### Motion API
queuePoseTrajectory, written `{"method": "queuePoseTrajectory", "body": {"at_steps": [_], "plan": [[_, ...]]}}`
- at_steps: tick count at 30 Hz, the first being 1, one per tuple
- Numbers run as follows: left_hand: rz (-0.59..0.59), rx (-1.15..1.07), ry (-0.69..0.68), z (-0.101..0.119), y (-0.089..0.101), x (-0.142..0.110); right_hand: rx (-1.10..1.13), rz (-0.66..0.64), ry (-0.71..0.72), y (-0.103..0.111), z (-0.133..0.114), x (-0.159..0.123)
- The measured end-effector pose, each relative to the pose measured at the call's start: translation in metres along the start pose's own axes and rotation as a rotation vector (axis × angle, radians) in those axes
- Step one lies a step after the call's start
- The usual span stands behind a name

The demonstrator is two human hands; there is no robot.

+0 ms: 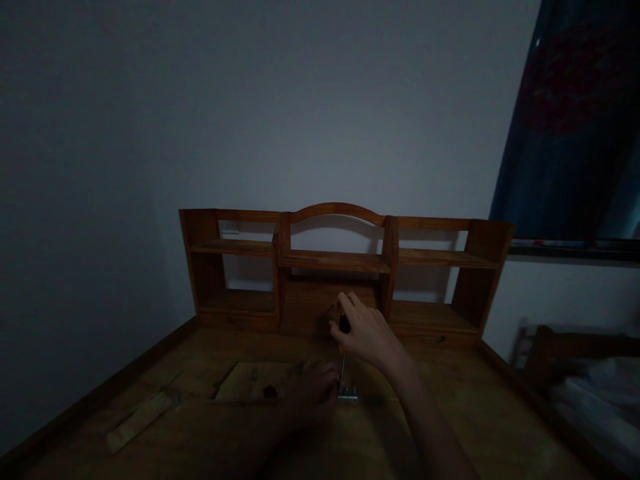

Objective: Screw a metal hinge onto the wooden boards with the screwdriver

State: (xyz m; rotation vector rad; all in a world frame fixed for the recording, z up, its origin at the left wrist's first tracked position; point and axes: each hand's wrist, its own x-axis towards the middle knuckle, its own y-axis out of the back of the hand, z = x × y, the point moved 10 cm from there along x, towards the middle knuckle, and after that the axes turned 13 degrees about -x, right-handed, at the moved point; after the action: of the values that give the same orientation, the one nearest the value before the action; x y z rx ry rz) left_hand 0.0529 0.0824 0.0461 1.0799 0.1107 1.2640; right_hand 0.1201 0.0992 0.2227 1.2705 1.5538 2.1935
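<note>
My right hand [365, 333] is closed round the dark handle of a screwdriver [343, 347], held upright with its shaft pointing down. The tip meets a small metal bracket [347, 395] lying on the wooden desk [450, 427]. My left hand [313, 393] rests on the desk just left of the bracket, fingers curled near it; the dim light hides whether they pinch it. A flat wooden board [255, 381] lies by the left hand.
A wooden hutch with shelves [335, 261] stands at the back of the desk against a pale wall. A loose wooden strip [137, 420] lies at the front left. A dark curtain [575, 120] hangs at the right, with bedding [595, 400] below.
</note>
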Motion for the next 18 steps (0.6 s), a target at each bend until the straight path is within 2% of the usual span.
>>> {"method": "queuePoseTrajectory", "body": {"at_steps": [4,12,18], "plan": [[0.038,-0.018,0.020,-0.006,0.001,-0.001,-0.005,-0.021,-0.005,-0.004,0.000,0.000],[0.035,-0.143,0.037,-0.026,-0.007,-0.001,0.009,-0.014,-0.001,-0.007,-0.005,-0.001],[-0.002,-0.182,0.057,-0.027,-0.007,0.000,0.034,0.008,0.018,-0.004,-0.006,0.000]]}}
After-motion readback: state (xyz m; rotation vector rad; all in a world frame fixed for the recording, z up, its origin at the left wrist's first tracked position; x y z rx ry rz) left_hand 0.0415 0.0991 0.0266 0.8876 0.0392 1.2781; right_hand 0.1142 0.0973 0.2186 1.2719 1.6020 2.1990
